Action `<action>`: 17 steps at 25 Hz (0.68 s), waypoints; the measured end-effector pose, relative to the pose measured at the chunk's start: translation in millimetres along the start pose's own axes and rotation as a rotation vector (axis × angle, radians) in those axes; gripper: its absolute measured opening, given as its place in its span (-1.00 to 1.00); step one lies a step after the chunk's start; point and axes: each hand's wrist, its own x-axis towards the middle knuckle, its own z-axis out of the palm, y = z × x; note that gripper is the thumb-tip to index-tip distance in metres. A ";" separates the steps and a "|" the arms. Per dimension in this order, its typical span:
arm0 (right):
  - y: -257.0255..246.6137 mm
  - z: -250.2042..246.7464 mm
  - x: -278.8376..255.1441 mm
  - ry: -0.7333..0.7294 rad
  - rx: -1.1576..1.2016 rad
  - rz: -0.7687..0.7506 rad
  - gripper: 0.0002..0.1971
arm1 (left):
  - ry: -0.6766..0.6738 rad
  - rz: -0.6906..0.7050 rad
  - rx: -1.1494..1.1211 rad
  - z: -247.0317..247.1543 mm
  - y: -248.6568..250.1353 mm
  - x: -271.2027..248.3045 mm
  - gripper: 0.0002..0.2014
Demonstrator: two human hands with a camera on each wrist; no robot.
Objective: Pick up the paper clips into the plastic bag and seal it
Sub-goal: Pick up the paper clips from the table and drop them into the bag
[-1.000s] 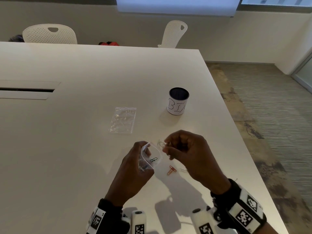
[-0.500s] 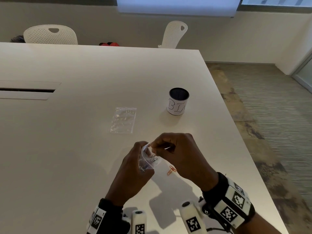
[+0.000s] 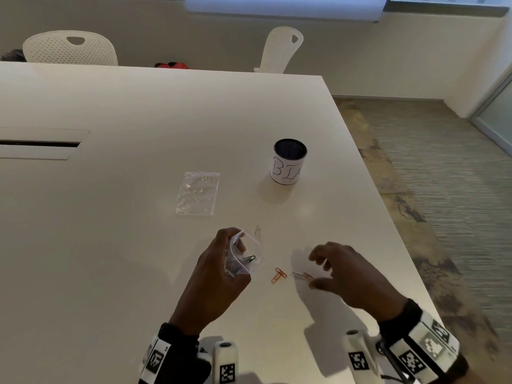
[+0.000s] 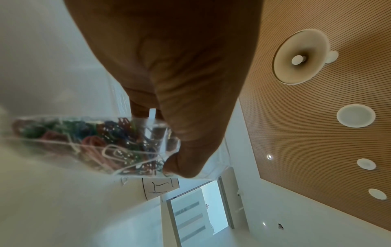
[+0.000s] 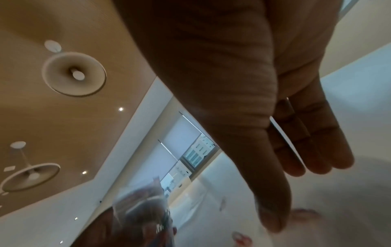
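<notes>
My left hand [image 3: 221,261] holds a small clear plastic bag [image 3: 245,257] upright just above the table, its mouth open. In the left wrist view the bag [image 4: 88,142] is full of several coloured paper clips, pinched between thumb and fingers. Loose clips lie on the white table: an orange pair [image 3: 278,275], a pale one [image 3: 257,231] behind the bag, and a pinkish one [image 3: 303,275] under my right hand. My right hand [image 3: 318,270] hovers over that clip with fingers relaxed and spread, holding nothing; its fingers [image 5: 313,150] look straight in the right wrist view.
A second clear bag [image 3: 198,193] lies flat farther back on the table [image 3: 110,245]. A dark cup with a white label [image 3: 289,162] stands to its right. The table's right edge runs close to my right wrist. Two white chairs [image 3: 69,48] stand behind.
My right hand left the bag's mouth, where it was pinching a clip, and moved right and down to hover over the loose clips. The left hand and bag stayed nearly still.
</notes>
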 end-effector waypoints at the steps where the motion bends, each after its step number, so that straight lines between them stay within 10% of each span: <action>1: 2.6 7.7 -3.7 -0.008 -0.024 0.030 -0.53 | -0.002 -0.002 -0.002 0.1 0.0 0.4 -0.41; 17: -58.8 47.6 21.7 0.082 -0.075 -0.148 -0.85 | 0.015 0.014 -0.010 -1.4 0.1 0.7 -0.40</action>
